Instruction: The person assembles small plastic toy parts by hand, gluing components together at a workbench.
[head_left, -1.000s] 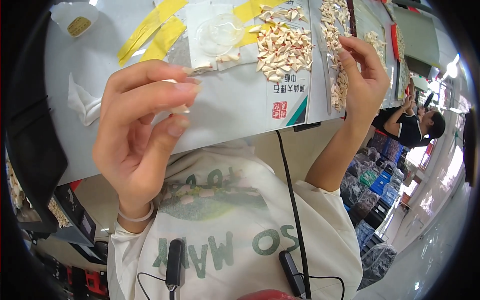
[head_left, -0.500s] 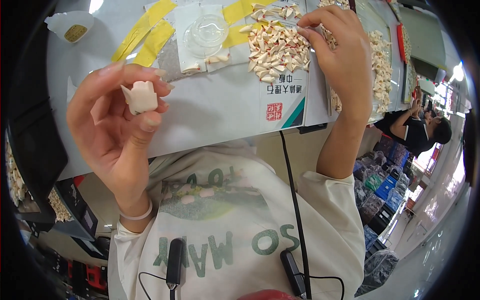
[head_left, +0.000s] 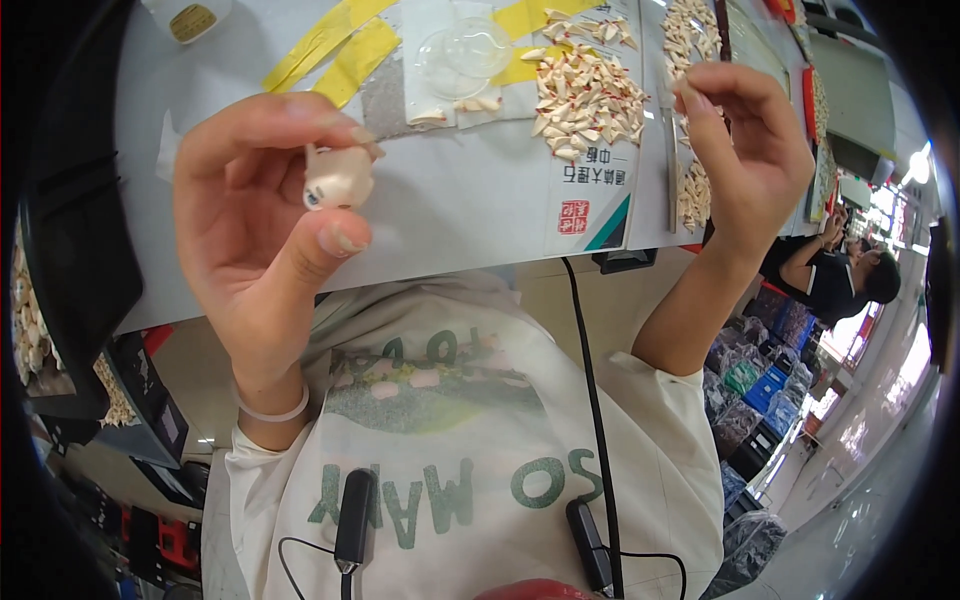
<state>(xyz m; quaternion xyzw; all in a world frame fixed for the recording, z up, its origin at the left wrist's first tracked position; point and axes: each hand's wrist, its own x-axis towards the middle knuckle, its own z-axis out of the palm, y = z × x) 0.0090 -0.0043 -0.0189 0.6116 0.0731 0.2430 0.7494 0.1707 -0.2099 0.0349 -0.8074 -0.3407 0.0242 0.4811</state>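
Observation:
My left hand (head_left: 245, 235) pinches a small cream figurine head (head_left: 340, 178) between thumb and fingertips, above the table's near left part. Dark painted eye marks show on its lower side, and a small point sticks up at its top. My right hand (head_left: 755, 150) is raised to the right, thumb and forefinger pressed together; anything between them is too small to make out. Left of those fingertips lies a heap of small pointed cream pieces (head_left: 585, 100) with red marks, on a printed sheet (head_left: 565, 215). Similar pieces (head_left: 478, 104) lie below a clear round plastic dish (head_left: 465, 50).
Yellow tape strips (head_left: 330, 40) cross the white table (head_left: 440, 210). A translucent container (head_left: 190, 20) stands far left. More cream pieces (head_left: 692, 205) fill a tray behind my right hand. A black cable (head_left: 590, 380) hangs before me. Another person (head_left: 840, 270) sits far right.
My left hand has turned the figurine head, bringing its painted eye marks into sight. My right hand has drawn back from the heap's edge toward the right, its fingertips pinched. The view has shifted slightly.

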